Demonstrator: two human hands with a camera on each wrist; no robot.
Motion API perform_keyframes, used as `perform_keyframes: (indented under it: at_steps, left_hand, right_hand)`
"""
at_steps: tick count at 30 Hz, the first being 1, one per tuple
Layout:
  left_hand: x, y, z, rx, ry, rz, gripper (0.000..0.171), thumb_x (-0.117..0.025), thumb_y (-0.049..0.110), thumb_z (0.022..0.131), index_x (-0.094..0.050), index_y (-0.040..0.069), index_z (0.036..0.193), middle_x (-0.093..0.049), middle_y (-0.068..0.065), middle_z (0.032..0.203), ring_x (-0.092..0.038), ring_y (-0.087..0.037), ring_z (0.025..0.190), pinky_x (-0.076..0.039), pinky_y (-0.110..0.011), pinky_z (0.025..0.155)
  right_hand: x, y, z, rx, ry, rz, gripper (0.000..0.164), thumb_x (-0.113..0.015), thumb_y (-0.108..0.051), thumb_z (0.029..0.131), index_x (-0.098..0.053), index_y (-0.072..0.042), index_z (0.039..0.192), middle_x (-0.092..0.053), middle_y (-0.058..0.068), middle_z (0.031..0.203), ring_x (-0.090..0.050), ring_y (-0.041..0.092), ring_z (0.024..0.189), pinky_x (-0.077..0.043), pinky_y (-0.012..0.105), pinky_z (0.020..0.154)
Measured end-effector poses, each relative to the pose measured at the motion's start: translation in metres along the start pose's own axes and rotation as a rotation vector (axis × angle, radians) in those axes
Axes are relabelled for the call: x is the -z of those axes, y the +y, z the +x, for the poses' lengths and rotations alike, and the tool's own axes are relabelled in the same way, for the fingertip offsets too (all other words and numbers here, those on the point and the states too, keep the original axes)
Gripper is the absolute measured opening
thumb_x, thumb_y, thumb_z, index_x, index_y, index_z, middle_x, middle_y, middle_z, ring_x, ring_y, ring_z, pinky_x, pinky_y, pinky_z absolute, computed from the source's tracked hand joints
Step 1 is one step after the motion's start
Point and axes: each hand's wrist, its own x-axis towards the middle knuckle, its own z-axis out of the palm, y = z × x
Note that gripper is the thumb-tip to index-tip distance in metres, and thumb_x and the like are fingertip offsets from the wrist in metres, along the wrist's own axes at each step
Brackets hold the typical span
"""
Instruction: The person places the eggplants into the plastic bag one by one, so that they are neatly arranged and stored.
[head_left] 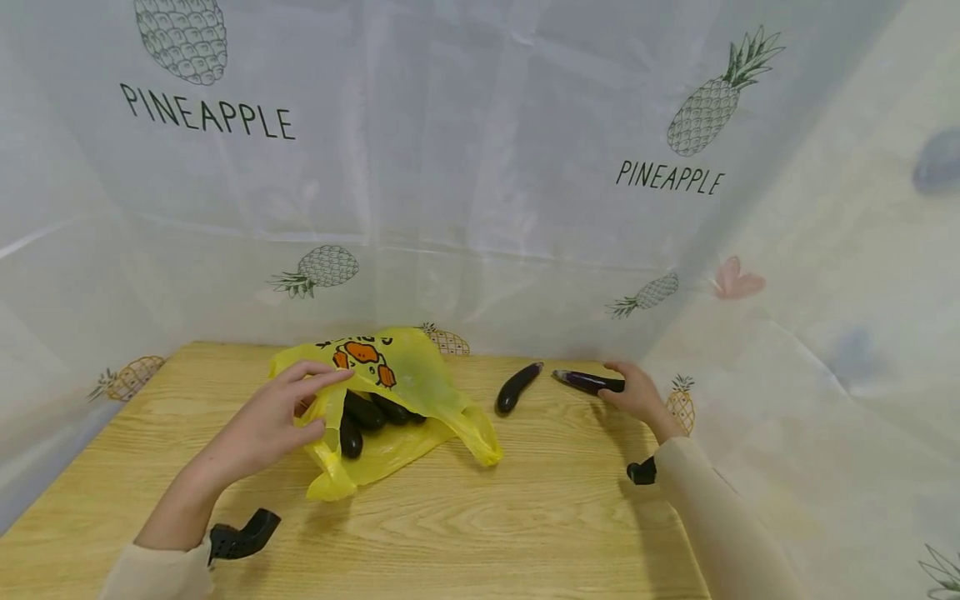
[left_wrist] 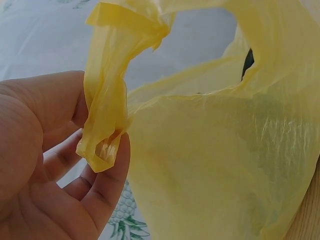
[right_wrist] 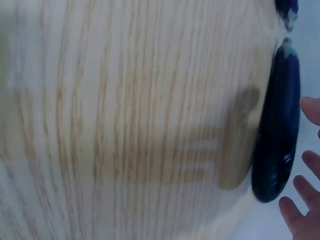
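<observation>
Patterned sheet [head_left: 450, 167], one: white, printed with pineapples and lettering. We find it across 12 o'clock of the head view, dial centred on that view.

Wooden table [head_left: 480, 533], one: pale, grained, filling 6 o'clock.

Yellow bag [head_left: 423, 375], one: thin plastic with orange and black print, on the table between 7 and 8 o'clock. Its mouth gapes towards 6; one handle trails towards 4.

Left hand [head_left: 273, 417]: at 8 o'clock, against the bag. In the left wrist view we see its fingers curled about a narrow strip of the plastic, holding it.

Right hand [head_left: 637, 398]: at 4 o'clock, fingers parted around the blunt end of an eggplant (whether the tips touch it, we cannot tell).

Bagged eggplants [head_left: 363, 411], several: dark, glossy, clustered in the mouth of the bag; we cannot count them surely.

Right-hand eggplant [head_left: 588, 382], one: at 4 o'clock, stem end pointing to 9, beside the right hand.

Middle eggplant [head_left: 517, 390], one: at 5 o'clock on the table, between bag and right hand, stem end towards 1.

Black wrist fittings, two: one below the left wrist [head_left: 243, 537], one beside the right [head_left: 641, 472].
</observation>
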Motion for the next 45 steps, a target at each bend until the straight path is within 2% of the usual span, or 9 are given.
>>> perform_keyframes:
  at_steps: [8,20,26,34,40,45]
  left_hand:
    - [0.000,0.000,0.000,0.002,-0.010,-0.011,0.067,-0.068,-0.007,0.092,-0.056,0.011,0.155,-0.051,-0.009,0.144,-0.043,-0.008,0.063,-0.043,-0.027,0.057]
    - [0.001,0.000,0.000,0.002,-0.004,-0.005,0.068,-0.068,-0.006,0.091,-0.056,0.011,0.155,-0.051,-0.009,0.145,-0.044,-0.008,0.066,-0.042,-0.027,0.060]
    - [0.003,0.001,0.001,0.005,-0.016,-0.007,0.067,-0.068,-0.006,0.092,-0.056,0.011,0.156,-0.050,-0.010,0.146,-0.046,-0.009,0.064,-0.044,-0.027,0.059]
    - [0.005,-0.001,-0.001,0.005,-0.004,0.007,0.070,-0.069,-0.006,0.091,-0.057,0.018,0.156,-0.052,-0.007,0.143,-0.042,-0.011,0.071,-0.040,-0.029,0.061]
    - [0.007,-0.003,-0.001,0.002,-0.012,0.024,0.071,-0.070,-0.006,0.091,-0.056,0.019,0.156,-0.052,-0.006,0.141,-0.041,-0.012,0.075,-0.039,-0.029,0.061]
    - [0.012,-0.005,-0.003,0.011,-0.020,0.022,0.071,-0.070,-0.006,0.091,-0.056,0.017,0.157,-0.052,-0.006,0.143,-0.041,-0.012,0.074,-0.039,-0.029,0.060]
  right_hand:
    - [-0.005,0.018,0.002,-0.048,-0.083,-0.054,0.066,-0.069,-0.015,0.102,-0.043,0.009,0.157,-0.040,0.039,0.157,-0.039,0.062,0.141,-0.038,0.074,0.109]
    - [-0.002,0.013,0.002,-0.015,-0.096,-0.103,0.051,-0.068,-0.008,0.102,-0.055,0.009,0.147,-0.059,0.036,0.139,-0.057,0.056,0.125,-0.047,0.067,0.103]
    - [0.001,0.010,0.000,-0.007,-0.131,-0.107,0.052,-0.066,-0.006,0.101,-0.053,0.010,0.149,-0.061,0.037,0.135,-0.061,0.054,0.119,-0.050,0.066,0.099]
    - [0.009,0.006,-0.007,-0.005,-0.193,-0.097,0.057,-0.066,-0.008,0.101,-0.048,0.011,0.152,-0.062,0.038,0.132,-0.063,0.054,0.115,-0.053,0.065,0.093]
    - [0.008,0.008,-0.014,0.022,-0.187,-0.064,0.057,-0.066,-0.015,0.105,-0.048,0.010,0.152,-0.062,0.036,0.132,-0.067,0.047,0.107,-0.058,0.057,0.084]
    - [0.009,-0.006,-0.021,0.045,-0.146,-0.009,0.059,-0.066,-0.020,0.105,-0.048,0.007,0.154,-0.060,0.036,0.136,-0.070,0.045,0.106,-0.060,0.050,0.078]
